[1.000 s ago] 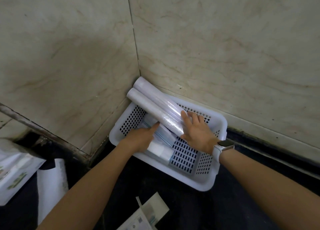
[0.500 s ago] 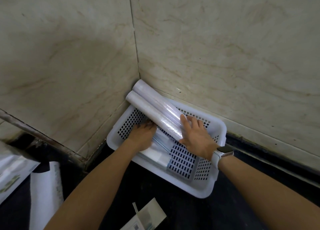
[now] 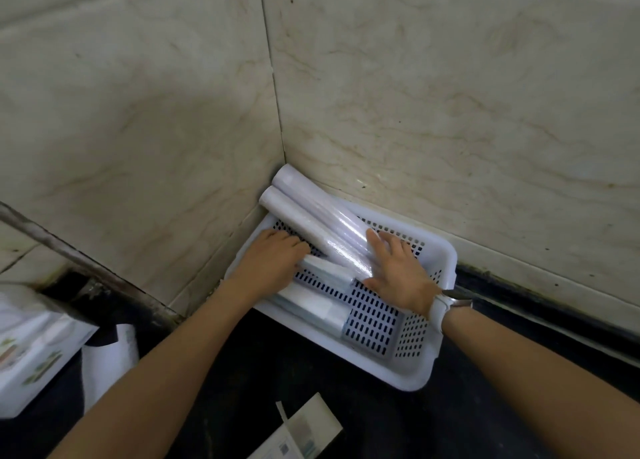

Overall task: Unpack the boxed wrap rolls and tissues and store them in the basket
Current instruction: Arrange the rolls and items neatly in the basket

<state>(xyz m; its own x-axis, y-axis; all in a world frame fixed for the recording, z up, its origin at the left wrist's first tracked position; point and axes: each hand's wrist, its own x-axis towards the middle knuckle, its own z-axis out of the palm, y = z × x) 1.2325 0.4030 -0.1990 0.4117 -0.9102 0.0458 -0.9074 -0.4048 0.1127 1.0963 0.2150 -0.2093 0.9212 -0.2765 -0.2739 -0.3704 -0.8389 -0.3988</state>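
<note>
A white perforated basket [image 3: 412, 372] sits in the corner where two marble walls meet. Two white wrap rolls [image 3: 311, 216] lie slanted in it, side by side, their upper ends sticking out over its far left corner. My right hand [image 3: 398, 271] rests flat against their lower end, fingers spread. Below the rolls, two flat tissue packs [image 3: 311, 308] lie on the basket floor. My left hand [image 3: 270, 264] is inside the basket at its left side, fingers curled down at the upper pack's end, beside the rolls. Its fingertips are hidden.
An opened cardboard box [image 3: 301, 434] lies on the dark counter in front of the basket. At the far left stands a white printed package [image 3: 31, 347] with a white roll-like item [image 3: 107, 358] beside it. Walls close off the back and left.
My left hand has slid deeper into the basket, up along its left side towards the rolls. The right hand stays on the rolls' lower end. The rolls have barely shifted.
</note>
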